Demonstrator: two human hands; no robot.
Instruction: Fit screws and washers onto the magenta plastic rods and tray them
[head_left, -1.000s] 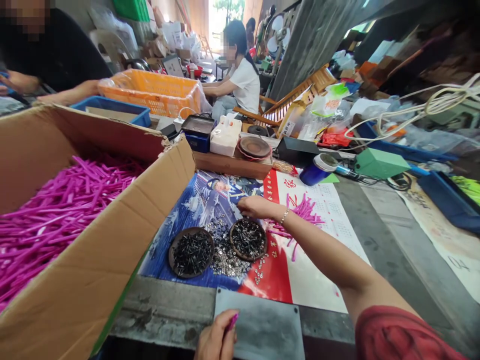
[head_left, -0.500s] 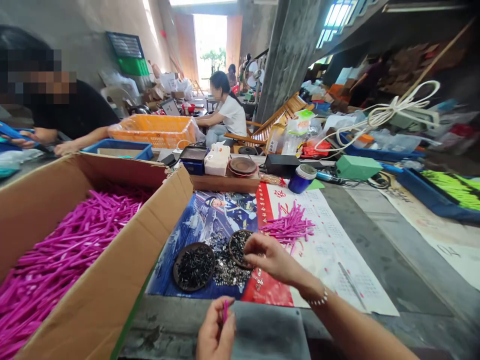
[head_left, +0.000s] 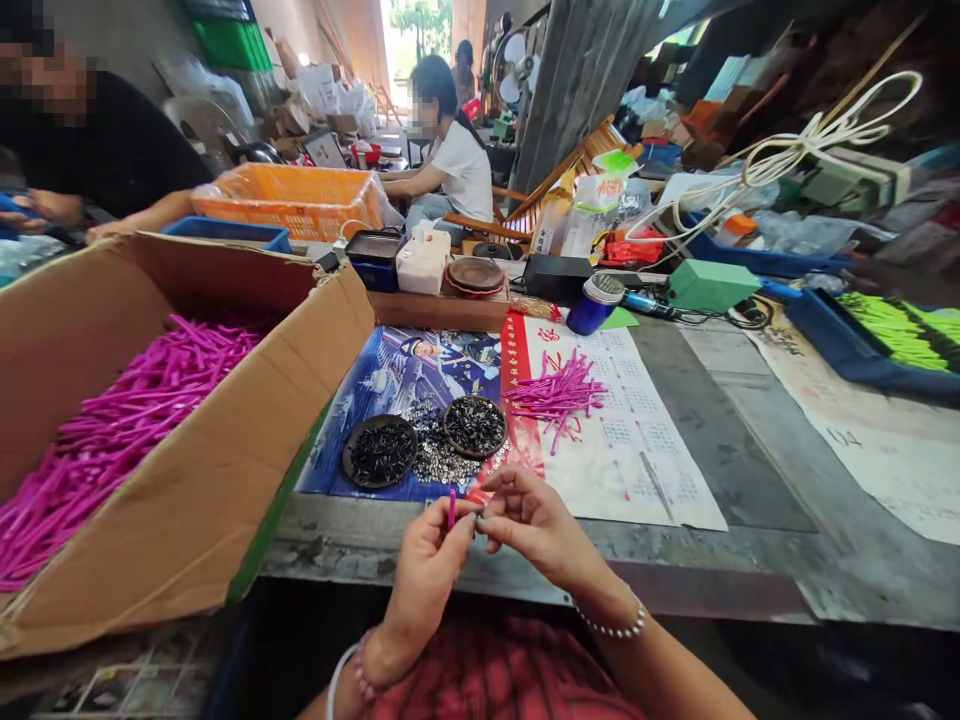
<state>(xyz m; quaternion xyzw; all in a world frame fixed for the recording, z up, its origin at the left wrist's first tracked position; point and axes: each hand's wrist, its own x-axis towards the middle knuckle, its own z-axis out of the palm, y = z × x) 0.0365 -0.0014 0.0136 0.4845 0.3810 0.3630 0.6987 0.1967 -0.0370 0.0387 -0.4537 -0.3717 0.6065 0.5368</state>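
My left hand point(head_left: 426, 566) pinches a small pink plastic piece point(head_left: 451, 507) upright at the table's near edge. My right hand point(head_left: 531, 520) meets it fingertip to fingertip, pinched on something tiny and dark that I cannot make out. Just beyond the hands, two round dark dishes point(head_left: 379, 450) point(head_left: 474, 425) hold small black parts, with a scatter of silver bits point(head_left: 437, 457) between them. A pile of pink sticks point(head_left: 559, 395) lies on the calendar sheet point(head_left: 637, 450) to the right.
A big cardboard box point(head_left: 225, 470) full of pink sticks fills the left. Behind stand an orange basket point(head_left: 292, 195), blue trays, a blue jar point(head_left: 592, 303), a green box point(head_left: 709, 285) and a tray of green sticks point(head_left: 892, 330). Other people sit far left and at the back.
My right hand came back from the right dish to the near edge and met my left hand, which rose slightly with the pink piece. The view tilted down.
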